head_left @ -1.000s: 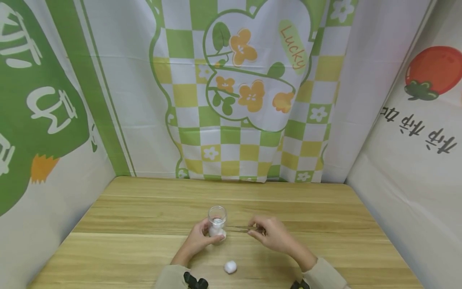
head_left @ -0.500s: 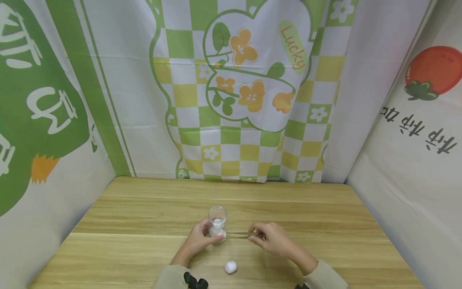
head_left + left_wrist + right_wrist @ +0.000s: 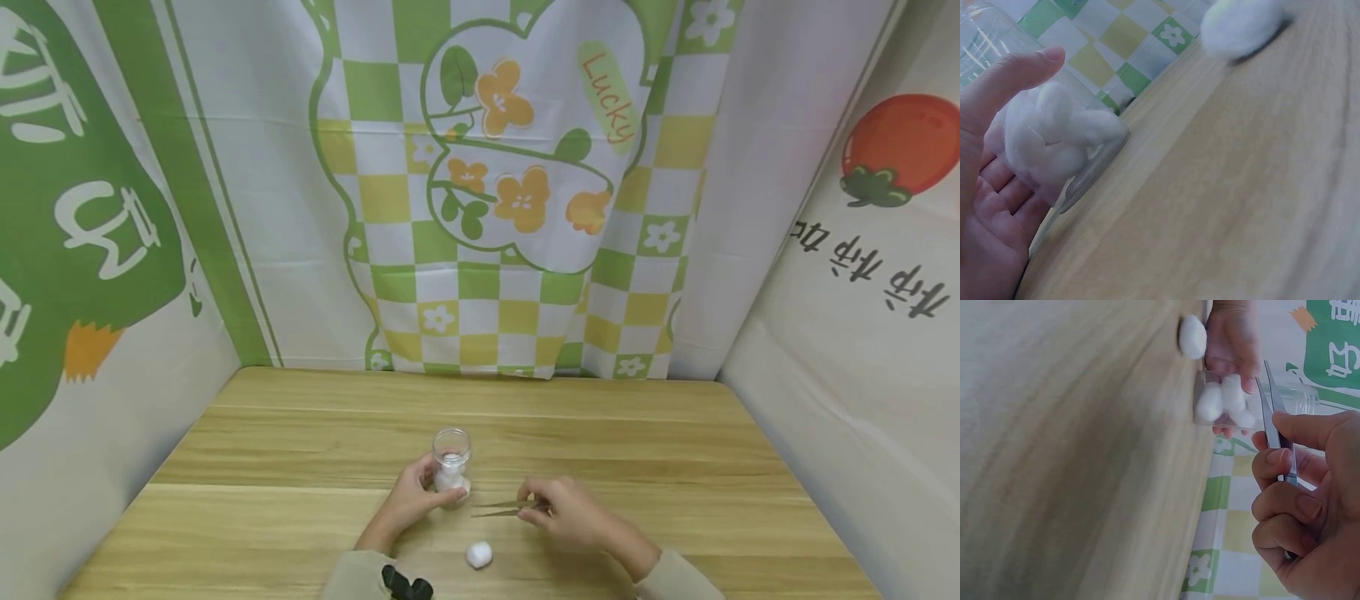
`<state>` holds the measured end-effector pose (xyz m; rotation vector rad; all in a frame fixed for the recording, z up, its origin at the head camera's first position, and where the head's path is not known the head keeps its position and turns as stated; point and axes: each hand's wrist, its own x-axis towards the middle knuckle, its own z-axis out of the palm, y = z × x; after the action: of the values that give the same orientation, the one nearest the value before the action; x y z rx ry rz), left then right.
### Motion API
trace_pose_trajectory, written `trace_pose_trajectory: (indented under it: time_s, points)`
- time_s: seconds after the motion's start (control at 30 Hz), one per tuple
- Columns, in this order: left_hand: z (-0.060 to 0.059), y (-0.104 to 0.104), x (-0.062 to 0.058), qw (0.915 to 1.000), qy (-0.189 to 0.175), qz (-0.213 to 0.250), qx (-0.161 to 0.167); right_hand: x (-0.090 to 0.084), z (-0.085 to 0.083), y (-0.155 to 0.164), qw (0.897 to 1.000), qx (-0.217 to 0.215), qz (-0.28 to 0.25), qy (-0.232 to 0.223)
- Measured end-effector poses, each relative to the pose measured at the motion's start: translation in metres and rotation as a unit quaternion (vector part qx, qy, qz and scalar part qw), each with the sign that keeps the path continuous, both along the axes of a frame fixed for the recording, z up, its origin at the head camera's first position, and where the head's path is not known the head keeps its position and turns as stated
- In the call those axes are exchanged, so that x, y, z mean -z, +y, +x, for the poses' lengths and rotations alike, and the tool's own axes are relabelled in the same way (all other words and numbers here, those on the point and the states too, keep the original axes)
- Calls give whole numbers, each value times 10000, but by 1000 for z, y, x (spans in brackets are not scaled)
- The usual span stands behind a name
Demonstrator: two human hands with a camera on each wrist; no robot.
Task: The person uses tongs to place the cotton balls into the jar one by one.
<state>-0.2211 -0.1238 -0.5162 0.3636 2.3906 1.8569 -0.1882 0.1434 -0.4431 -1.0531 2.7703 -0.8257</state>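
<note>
A small clear glass jar (image 3: 452,465) stands upright on the wooden table (image 3: 300,450), with several white cotton balls (image 3: 1054,140) inside. My left hand (image 3: 416,493) grips the jar low on its side. My right hand (image 3: 564,510) pinches metal tweezers (image 3: 504,507), whose tips point left toward the jar and hold nothing. In the right wrist view the tweezers (image 3: 1275,419) lie beside the jar (image 3: 1235,400). One loose cotton ball (image 3: 478,554) lies on the table near me, between both hands; it also shows as the cotton ball (image 3: 1192,336) in the right wrist view.
Printed cloth walls close in the table on the left (image 3: 90,275), back (image 3: 510,192) and right (image 3: 862,283). Bare wood stretches to either side of my hands.
My right hand has drawn the tweezers down and toward me, away from the jar's side. The left hand and jar have stayed put, as has the loose cotton ball.
</note>
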Motion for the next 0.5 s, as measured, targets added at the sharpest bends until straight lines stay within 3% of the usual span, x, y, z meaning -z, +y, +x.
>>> trace_pose_trajectory:
  time_s: [0.33, 0.5]
  points:
    - [-1, 0, 1, 10000, -26, -48, -40, 6, 3, 2, 10000, -6, 65, 17]
    - [-2, -1, 4, 10000, -45, 69, 25, 8, 3, 5, 9996, 47, 198, -211]
